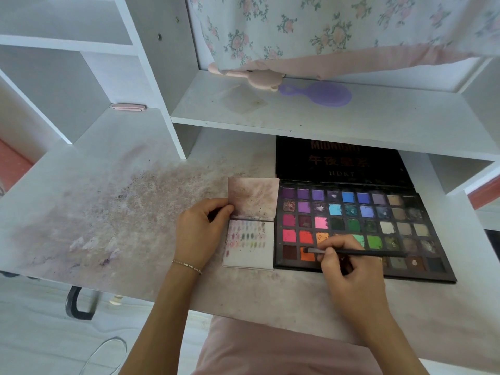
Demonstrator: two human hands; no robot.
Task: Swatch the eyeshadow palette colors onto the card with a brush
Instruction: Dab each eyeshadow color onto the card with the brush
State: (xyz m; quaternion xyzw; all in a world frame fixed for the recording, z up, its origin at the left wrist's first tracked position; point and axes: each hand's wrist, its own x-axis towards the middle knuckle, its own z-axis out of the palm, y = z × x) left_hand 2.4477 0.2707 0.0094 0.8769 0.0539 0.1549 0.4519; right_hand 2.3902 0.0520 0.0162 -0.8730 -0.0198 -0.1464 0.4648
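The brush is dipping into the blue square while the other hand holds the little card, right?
Not quite. The head view shows the brush, held by the right hand, with its tip on an orange pan in the bottom row of the palette, not a blue one. The left hand does hold the card.

Both bare forearms reach forward over the near edge of the desk, the left hand (pixel 200 236) lying knuckles-up with thumb and forefinger seemingly pinched together at its far side, while the right hand (pixel 349 272) curls its fingers into a pen-like grip, fingertips aimed left.
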